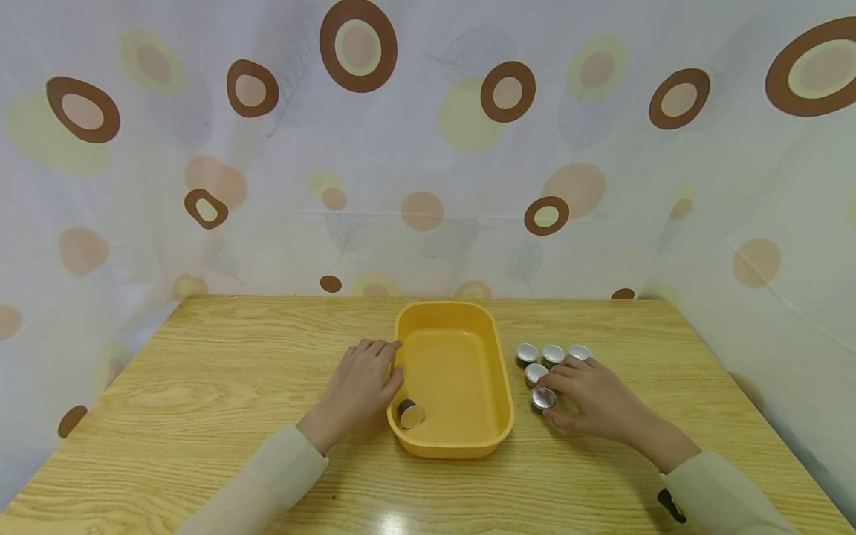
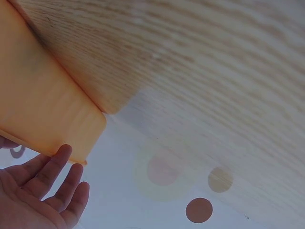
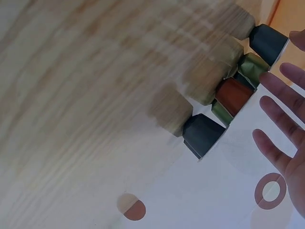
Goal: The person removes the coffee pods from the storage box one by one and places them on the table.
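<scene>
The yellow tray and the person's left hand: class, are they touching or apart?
Touching. The head view shows the left hand lying against the yellow tray, its fingers resting on the left rim; no gap shows between them.

yellow tub (image 1: 498, 386), silver-topped capsules (image 1: 543, 398), brown-circled curtain (image 1: 428, 148)

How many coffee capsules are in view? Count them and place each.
6: one in the yellow tub at; five right of it. The right hand may hide more.
</scene>
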### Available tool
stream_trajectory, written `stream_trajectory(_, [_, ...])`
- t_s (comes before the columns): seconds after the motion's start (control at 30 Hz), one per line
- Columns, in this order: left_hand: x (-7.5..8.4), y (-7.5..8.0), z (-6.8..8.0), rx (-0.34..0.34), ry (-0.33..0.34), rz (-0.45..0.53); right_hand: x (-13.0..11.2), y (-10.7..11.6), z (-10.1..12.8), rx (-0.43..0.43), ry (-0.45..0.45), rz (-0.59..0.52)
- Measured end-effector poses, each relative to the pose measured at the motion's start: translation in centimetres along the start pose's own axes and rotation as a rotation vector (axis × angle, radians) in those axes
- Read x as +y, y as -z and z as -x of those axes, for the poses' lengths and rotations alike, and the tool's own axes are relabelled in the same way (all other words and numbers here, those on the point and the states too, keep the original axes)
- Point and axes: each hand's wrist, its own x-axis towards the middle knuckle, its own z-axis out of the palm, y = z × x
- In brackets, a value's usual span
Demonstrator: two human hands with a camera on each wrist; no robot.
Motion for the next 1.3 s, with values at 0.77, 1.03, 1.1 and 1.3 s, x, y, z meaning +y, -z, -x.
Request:
stream_trajectory(0.77, [0.1,0.2,0.0,-0.014,0.010,0.004,-0.1,0.5,-2.8,0.084,0.059,-0.040])
stream_trajectory(1.03, [0.0,0.0,-0.1,-0.032,0.014,-0.003,-1.1,0.3,-4.5,0.071,0.078,-0.041])
stream_trajectory(1.1, [0.0,0.0,0.0,-0.033,0.015,-0.001,-1.4,0.2,-5.0,0.075,0.086,-0.048])
stream_trajectory(1.3, [0.0,0.0,0.0,-0.021,0.015,-0.001,-2.2,-0.3,-6.2,0.063,0.100,-0.064])
